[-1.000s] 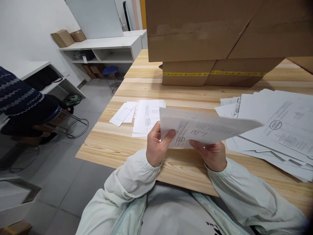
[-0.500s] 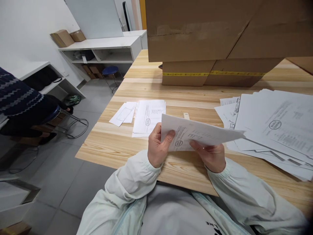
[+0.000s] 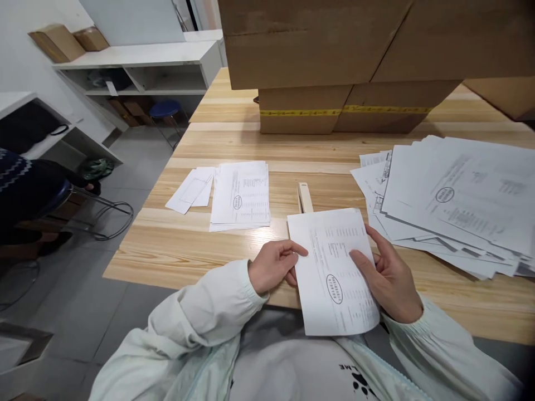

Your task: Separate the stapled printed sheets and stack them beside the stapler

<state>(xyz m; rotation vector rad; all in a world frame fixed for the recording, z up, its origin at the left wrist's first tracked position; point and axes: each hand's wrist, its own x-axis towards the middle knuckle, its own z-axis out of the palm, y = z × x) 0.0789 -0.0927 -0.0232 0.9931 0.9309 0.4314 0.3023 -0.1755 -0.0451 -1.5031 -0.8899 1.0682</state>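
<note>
- Head view: printed sheet (image 3: pixel 334 273) lies face up at the near edge of the wooden worktop (image 3: pixel 188 245), its lower end overhanging toward the person's lap. An oval stamp shows on its lower half.
- Left hand (image 3: pixel 273 266): at 9 o'clock of the sheet, fingertips pinching its left edge; grip closed on the sheet.
- Right hand (image 3: pixel 390 275): at 3 o'clock of the sheet, thumb lying on the printed face, fingers along the right edge; grip also on the sheet.
- Small beige stapler-like tool (image 3: pixel 304 196): at 12 o'clock of the sheet, just beyond its top edge; cannot tell whether they touch.
- Neat stack of papers (image 3: pixel 240 195): at 10 o'clock, apart from the sheet; folded slips (image 3: pixel 190 189) just to its left.
- Loose spread pile of papers (image 3: pixel 451 200): at 2 o'clock, close to the right hand.
- Cardboard boxes (image 3: pixel 334 72): stacked at the far side, 12 o'clock, yellow tape on the lower one.
- Another person's dark patterned sleeve (image 3: pixel 20 178): far at 9 o'clock, off the worktop.
</note>
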